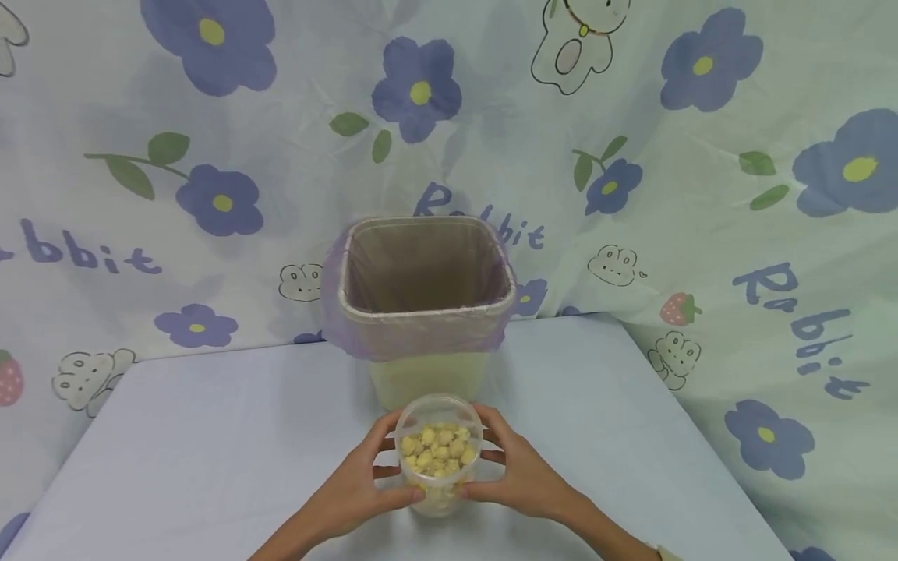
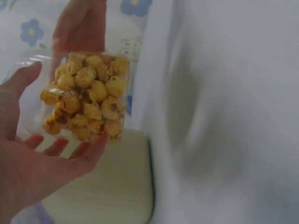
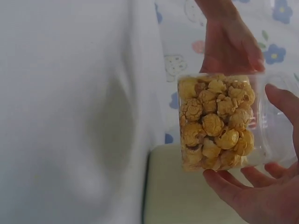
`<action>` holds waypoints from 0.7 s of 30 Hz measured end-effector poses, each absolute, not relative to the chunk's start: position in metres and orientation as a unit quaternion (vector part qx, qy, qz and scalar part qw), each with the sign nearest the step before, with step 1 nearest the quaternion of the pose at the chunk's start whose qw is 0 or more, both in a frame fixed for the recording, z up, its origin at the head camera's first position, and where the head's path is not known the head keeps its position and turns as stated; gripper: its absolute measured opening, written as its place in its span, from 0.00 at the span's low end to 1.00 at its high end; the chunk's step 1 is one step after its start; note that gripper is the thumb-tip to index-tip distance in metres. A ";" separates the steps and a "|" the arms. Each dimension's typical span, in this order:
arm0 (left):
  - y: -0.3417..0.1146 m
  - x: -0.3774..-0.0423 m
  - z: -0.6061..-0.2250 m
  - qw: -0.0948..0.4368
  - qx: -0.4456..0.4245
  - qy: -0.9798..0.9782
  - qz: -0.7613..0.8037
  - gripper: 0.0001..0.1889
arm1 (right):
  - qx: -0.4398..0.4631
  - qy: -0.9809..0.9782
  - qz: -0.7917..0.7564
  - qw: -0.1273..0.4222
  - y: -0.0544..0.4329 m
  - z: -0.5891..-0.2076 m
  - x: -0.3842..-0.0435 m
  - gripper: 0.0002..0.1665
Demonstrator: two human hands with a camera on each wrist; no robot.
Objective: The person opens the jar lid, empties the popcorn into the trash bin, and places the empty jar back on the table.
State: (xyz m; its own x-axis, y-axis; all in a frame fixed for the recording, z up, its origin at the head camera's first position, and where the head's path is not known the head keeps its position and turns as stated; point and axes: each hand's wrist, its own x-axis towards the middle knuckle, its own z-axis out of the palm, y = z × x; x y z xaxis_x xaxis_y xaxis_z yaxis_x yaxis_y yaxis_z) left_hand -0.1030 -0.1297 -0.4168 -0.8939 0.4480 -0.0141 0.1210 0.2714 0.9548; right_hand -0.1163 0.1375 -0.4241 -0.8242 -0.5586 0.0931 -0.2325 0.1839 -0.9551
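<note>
A clear plastic tub (image 1: 438, 499) of caramel popcorn (image 1: 439, 450) is held between both hands just in front of the bin. My left hand (image 1: 354, 483) grips its left side, thumb toward me and fingers curving round the far side. On the opposite side, my right hand (image 1: 526, 475) grips it the same way. The tub's top is uncovered in the head view, and popcorn fills its lower part. Both wrist views show the popcorn (image 2: 88, 95) through the clear wall, with the tub's base (image 3: 180, 123) raised off the table.
Right behind the tub stands a cream bin (image 1: 428, 374) lined with a thin purple bag (image 1: 421, 335) folded over its rim. A white cloth covers the table (image 1: 210, 436). Behind and beside it hangs a curtain (image 1: 302, 156) printed with flowers and rabbits.
</note>
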 end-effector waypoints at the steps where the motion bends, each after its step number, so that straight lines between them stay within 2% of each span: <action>1: -0.127 -0.104 -0.415 0.138 0.184 0.787 0.573 0.48 | -0.260 0.759 -0.581 0.135 0.139 -0.422 -0.116 0.54; 12: -0.100 -0.112 -0.400 0.093 0.221 0.789 0.566 0.48 | -0.279 0.749 -0.596 0.083 0.157 -0.405 -0.115 0.54; 21: -0.080 -0.119 -0.399 0.100 0.251 0.757 0.594 0.56 | -0.281 0.752 -0.595 0.037 0.166 -0.390 -0.115 0.54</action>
